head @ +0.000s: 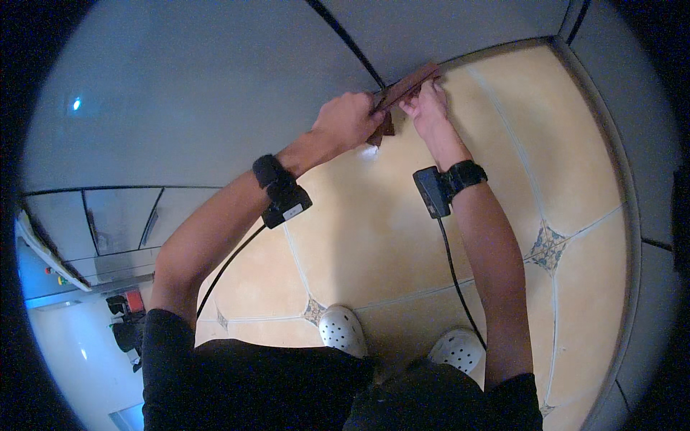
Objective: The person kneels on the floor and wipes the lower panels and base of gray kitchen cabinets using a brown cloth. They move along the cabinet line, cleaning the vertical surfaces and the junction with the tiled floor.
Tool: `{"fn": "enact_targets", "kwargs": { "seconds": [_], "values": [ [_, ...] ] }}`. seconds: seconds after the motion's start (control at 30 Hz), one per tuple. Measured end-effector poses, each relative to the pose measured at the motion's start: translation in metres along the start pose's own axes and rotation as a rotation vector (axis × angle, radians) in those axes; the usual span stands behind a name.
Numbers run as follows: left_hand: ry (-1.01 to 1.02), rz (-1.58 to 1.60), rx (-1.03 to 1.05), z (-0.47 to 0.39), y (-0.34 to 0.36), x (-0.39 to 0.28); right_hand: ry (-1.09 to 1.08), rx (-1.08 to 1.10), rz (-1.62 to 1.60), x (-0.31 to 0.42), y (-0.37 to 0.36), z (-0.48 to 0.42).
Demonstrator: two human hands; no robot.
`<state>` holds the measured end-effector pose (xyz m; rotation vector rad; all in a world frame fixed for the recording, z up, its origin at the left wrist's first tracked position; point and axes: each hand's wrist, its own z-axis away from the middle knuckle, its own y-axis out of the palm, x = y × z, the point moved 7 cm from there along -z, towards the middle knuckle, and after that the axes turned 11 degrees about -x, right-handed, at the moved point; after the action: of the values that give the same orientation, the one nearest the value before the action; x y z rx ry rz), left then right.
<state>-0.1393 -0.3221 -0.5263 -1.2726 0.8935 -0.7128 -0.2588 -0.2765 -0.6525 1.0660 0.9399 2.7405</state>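
Observation:
My left hand [349,116] is closed around the near end of a long reddish-brown strip [412,84], whose exact kind I cannot make out. The strip lies slantwise along the foot of a grey panel, close to the floor. Below my left fist another reddish-brown piece [384,131] shows; whether it belongs to the strip is unclear. My right hand [429,108] is at the strip's far end, fingers bent. Its fingertips are partly hidden against the strip, and I cannot tell if they grip it.
Grey cabinet panels [215,91] rise ahead and to the left, with a dark seam between two. Beige tiles [393,226] cover the floor up to a dark baseboard [606,140] on the right. White clogs [342,329] are below me. Cables run from black wrist-worn boxes [433,192].

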Motion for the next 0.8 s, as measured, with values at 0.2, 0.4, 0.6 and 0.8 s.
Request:
{"fn": "enact_targets", "kwargs": {
  "seconds": [0.2, 0.4, 0.6, 0.8],
  "values": [
    [-0.240, 0.205, 0.135, -0.021, 0.001, 0.002, -0.136, -0.099, 0.048, 0.037, -0.011, 0.002],
    [-0.424, 0.677, 0.145, -0.028, 0.024, 0.007, -0.130, -0.133, 0.100, 0.032, -0.011, 0.006],
    [-0.464, 0.845, -0.003, -0.027, 0.028, 0.011, -0.047, 0.066, 0.280, 0.007, 0.008, 0.014],
    [-0.412, 0.870, 0.014, -0.021, 0.021, 0.020, -0.020, 0.061, 0.215, -0.018, 0.006, -0.003]
  ]
}}
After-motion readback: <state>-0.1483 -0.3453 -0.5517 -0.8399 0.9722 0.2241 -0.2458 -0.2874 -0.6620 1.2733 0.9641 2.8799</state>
